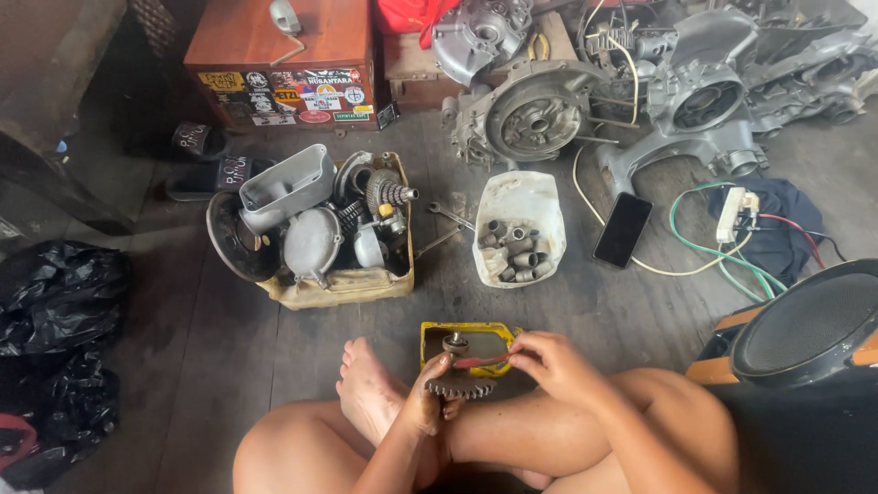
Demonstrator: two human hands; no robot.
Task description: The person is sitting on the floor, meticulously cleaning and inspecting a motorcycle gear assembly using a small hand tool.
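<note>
Metal gear point(460, 385) gripped by left hand point(422, 402); right hand point(553, 361) pinches red brush point(482, 360).

Dark plank floor point(229, 338) — wooden chest point(274, 46) at the back, daylight.

bare floor point(457, 306) ahead; parts box point(347, 284), tub point(540, 197) beyond.

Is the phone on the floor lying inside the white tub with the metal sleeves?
No, the black phone lies flat on the bare floor, just right of the white tub, apart from it.
</note>
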